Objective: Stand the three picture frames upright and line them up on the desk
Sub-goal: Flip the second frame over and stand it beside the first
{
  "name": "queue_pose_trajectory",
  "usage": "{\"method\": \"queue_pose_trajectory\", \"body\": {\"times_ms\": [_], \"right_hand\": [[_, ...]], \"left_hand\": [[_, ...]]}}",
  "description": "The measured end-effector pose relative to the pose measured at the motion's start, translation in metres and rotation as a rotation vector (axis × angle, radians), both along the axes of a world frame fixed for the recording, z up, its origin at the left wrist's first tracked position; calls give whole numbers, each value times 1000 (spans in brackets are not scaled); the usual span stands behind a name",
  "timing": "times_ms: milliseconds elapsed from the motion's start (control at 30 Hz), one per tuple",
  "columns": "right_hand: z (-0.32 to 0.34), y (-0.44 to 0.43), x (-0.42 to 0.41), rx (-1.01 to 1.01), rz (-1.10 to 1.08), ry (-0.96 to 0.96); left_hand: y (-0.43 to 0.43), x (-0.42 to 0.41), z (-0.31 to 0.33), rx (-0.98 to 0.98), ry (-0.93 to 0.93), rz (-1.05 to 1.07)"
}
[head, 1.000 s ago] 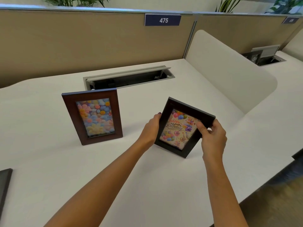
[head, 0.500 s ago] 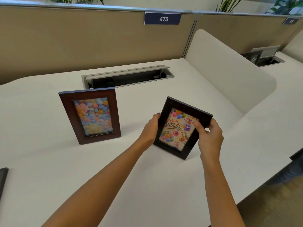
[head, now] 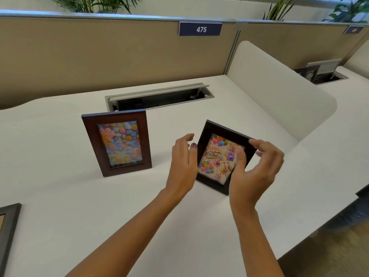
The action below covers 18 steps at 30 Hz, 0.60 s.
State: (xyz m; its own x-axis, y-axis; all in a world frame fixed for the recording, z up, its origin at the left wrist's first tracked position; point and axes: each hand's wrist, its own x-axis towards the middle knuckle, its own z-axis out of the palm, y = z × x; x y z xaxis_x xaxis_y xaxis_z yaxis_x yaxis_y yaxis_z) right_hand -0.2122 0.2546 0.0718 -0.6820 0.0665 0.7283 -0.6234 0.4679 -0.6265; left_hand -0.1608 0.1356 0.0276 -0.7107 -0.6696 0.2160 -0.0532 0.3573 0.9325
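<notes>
Black frame [head: 219,156] stands beside brown frame [head: 117,142], left hand [head: 183,166] and right hand [head: 257,168] spread, holding nothing; third frame [head: 8,232] likely next.

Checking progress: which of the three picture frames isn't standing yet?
The dark grey frame at the desk's left edge: it lies flat, while the brown flower frame and black birthday frame stand upright.

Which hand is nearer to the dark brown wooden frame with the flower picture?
Left. The left hand hovers open between the dark brown wooden flower frame and the black birthday frame; the right hand is on the birthday frame's far side.
</notes>
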Motion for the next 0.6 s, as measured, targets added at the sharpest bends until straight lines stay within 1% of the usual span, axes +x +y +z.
{"method": "queue_pose_trajectory", "body": {"times_ms": [67,167,300,433,600], "right_hand": [[-1,-7,12,15,70,46],[-4,-20,32,21,162,29],[-8,-38,62,4,291,11],[-16,-57,96,30,436,-64],[-26,-80,142,85,638,-162]], "left_hand": [[0,15,5,-50,36,17],[-4,43,9,-96,68,61],[-16,89,2,-78,83,195],[-31,132,-11,-46,50,367],[-51,178,-13,-78,-2,541]]}}
